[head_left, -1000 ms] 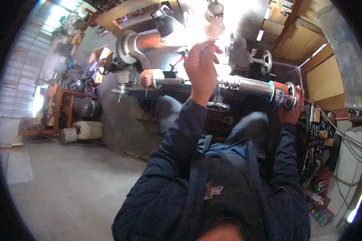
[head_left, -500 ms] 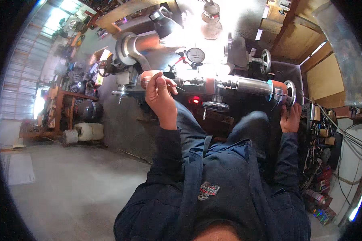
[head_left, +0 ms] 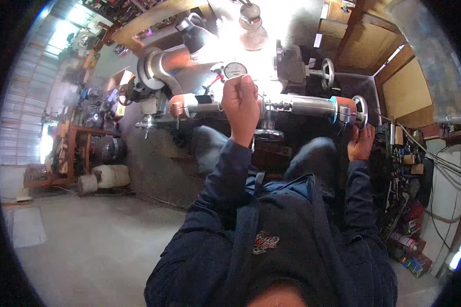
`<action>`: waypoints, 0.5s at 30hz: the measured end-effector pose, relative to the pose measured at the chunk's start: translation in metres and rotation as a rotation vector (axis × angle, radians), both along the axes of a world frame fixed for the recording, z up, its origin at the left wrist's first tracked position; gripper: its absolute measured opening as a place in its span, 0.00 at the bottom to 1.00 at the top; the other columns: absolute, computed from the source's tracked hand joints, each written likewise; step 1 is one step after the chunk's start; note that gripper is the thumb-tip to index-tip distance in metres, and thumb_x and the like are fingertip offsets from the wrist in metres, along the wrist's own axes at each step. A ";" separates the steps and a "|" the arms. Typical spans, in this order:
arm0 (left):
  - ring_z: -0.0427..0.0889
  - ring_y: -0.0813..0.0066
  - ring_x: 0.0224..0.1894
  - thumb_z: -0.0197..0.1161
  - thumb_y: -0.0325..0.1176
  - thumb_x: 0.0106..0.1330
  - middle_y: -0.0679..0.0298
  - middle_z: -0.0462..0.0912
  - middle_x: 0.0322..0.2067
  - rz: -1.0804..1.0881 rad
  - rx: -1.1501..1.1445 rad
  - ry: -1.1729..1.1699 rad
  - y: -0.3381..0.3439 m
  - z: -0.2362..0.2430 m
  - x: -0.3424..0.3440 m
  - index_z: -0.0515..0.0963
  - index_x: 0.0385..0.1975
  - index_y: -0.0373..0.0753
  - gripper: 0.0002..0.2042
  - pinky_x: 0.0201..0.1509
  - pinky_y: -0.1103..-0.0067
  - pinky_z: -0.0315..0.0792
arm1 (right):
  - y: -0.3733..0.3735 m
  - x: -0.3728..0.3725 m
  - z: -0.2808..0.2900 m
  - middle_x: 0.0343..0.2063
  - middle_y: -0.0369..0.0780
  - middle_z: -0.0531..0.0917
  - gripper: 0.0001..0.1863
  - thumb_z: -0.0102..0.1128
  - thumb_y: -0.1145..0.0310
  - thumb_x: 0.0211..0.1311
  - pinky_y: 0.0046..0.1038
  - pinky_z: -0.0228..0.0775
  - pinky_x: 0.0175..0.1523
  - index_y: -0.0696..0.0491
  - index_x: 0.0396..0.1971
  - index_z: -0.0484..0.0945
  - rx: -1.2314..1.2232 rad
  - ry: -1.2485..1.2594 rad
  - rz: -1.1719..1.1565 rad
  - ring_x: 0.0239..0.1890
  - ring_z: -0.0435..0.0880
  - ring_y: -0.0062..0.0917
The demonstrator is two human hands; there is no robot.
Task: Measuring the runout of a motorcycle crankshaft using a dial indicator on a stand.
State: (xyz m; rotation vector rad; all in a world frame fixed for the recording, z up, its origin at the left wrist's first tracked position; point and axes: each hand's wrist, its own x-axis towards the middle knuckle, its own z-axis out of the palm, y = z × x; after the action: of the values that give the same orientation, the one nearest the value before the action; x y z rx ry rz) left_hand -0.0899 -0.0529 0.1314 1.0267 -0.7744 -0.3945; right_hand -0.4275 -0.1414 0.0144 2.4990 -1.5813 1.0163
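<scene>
My left hand (head_left: pixel 240 105) is raised over the middle of a grinding or turning machine, just in front of a round dial gauge (head_left: pixel 235 70). Its thumb and fingers are pinched together, and whatever they hold is hidden. Behind that hand a metal shaft (head_left: pixel 312 106) runs across the machine between an orange-brown head (head_left: pixel 177 105) at the left and an orange-and-blue head (head_left: pixel 344 109) at the right. My right hand (head_left: pixel 361 143) is at the lower rim of the chrome handwheel (head_left: pixel 361 110) at the right end, its fingers curled against it.
Below the shaft sits another handwheel (head_left: pixel 268 134), in front of my knees. A dark lamp (head_left: pixel 195 35) and bright light stand behind the gauge. Cluttered shelves with cables (head_left: pixel 438 169) flank my right side; a pale canister (head_left: pixel 111 176) lies on the floor at left.
My left hand has moved right, from beside the left head to in front of the dial gauge. The right hand stays by its handwheel. The whole view has shifted slightly.
</scene>
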 end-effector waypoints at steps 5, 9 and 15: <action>0.69 0.87 0.24 0.56 0.36 0.74 0.70 0.73 0.23 0.012 -0.012 -0.061 -0.010 -0.010 -0.005 0.71 0.36 0.36 0.09 0.26 0.88 0.65 | -0.001 0.001 -0.011 0.40 0.56 0.76 0.20 0.50 0.61 0.69 0.47 0.65 0.54 0.67 0.39 0.74 -0.132 -0.017 0.025 0.46 0.72 0.52; 0.69 0.87 0.24 0.56 0.36 0.74 0.70 0.73 0.23 0.008 -0.002 -0.071 -0.008 -0.010 -0.004 0.71 0.36 0.36 0.10 0.26 0.87 0.65 | 0.002 0.005 -0.008 0.39 0.54 0.77 0.19 0.49 0.60 0.70 0.47 0.66 0.54 0.64 0.39 0.77 -0.061 -0.076 0.037 0.47 0.73 0.51; 0.68 0.87 0.22 0.56 0.37 0.74 0.70 0.72 0.21 0.038 -0.018 -0.038 -0.009 -0.008 -0.004 0.71 0.36 0.36 0.10 0.26 0.87 0.65 | 0.001 0.008 -0.004 0.38 0.51 0.76 0.17 0.49 0.60 0.70 0.46 0.67 0.51 0.61 0.39 0.77 -0.155 -0.079 0.045 0.45 0.73 0.50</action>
State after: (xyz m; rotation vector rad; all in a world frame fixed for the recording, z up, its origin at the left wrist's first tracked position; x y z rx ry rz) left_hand -0.0943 -0.0615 0.1234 1.0329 -0.7897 -0.3352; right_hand -0.4197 -0.1402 0.0105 2.4294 -1.4106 1.2078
